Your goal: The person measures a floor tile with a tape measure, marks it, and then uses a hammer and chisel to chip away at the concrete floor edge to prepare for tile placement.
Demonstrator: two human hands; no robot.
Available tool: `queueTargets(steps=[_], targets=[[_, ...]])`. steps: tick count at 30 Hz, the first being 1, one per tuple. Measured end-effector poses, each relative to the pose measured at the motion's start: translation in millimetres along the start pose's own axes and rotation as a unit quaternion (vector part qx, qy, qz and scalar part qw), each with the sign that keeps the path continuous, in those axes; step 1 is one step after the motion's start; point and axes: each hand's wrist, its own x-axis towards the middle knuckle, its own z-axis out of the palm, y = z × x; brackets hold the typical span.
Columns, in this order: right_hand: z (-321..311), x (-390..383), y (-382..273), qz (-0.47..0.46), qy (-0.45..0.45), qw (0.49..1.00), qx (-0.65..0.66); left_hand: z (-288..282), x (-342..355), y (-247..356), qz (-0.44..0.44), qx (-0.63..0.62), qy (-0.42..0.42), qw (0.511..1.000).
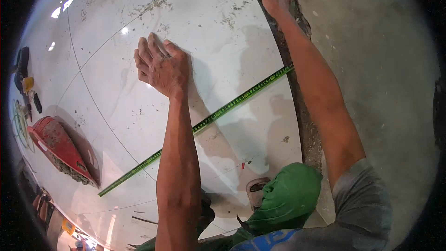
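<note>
Left hand (pixel 162 67) palm-down on glossy white floor tile (pixel 223 42), fingers bent, slightly apart. Right hand (pixel 275 2) at far end of dirt strip (pixel 303 107) along tile edge; fingers curled, can't tell if clamped on anything. Green tape measure blade (pixel 239 99) lies diagonally across tiles, passing beneath left forearm. Dusty red scoop (pixel 62 146) at left, grey concrete floor (pixel 371 65) at right.

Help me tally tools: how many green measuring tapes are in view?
1: the green measuring tape lies diagonally across the white tiles, partly hidden by the left forearm. Others may be hidden.
</note>
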Motion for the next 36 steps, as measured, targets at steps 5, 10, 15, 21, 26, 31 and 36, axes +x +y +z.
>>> queueTargets(steps=[5,10,15,21,26,31,36], targets=[[40.9,25.1,16.7,0.079,-0.059,0.988,0.122,5.1,2.3,6.5,-0.013,0.01,-0.009,1.0],[-23.0,-47.7,6.0,-0.134,-0.087,0.987,-0.011,-5.9,8.9,-4.4,-0.018,0.017,0.023,0.999],[-118.5,-124.1,-39.1,-0.018,-0.172,0.981,-0.084,-1.8,10.7,1.5,-0.024,0.024,0.022,0.999],[-70.3,-146.8,-132.7,-0.094,-0.164,0.974,0.129,-13.1,24.1,10.0,-0.044,0.003,0.014,0.999],[-34.6,-183.6,-193.6,-0.231,-0.099,0.964,-0.086,5.4,16.5,-50.9,-0.068,-0.065,0.062,0.994],[12.0,-163.6,-156.7,-0.269,-0.028,0.962,0.021,22.5,83.4,-14.7,-0.15,0.086,0.153,0.973],[11.1,-138.8,-81.0,-0.274,-0.072,0.94,-0.189,47.0,86.4,8.9,-0.224,0.036,0.111,0.968]])
